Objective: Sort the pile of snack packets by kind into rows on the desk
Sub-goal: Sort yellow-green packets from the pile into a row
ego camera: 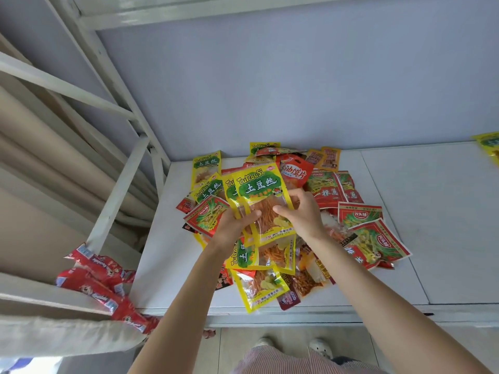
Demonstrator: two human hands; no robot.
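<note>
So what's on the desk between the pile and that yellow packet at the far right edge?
Nothing: in the head view the white desk is bare between the pile and the far yellow packet.

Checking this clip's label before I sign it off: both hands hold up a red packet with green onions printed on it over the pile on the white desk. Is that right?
Not quite. The head view shows both the left hand and the right hand holding a yellow TuDouSi packet, not a red one. The rest holds: it is held over the pile on the white desk.

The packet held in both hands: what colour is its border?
Yellow, with a green label patch, on the held packet; seen in the head view.
</note>
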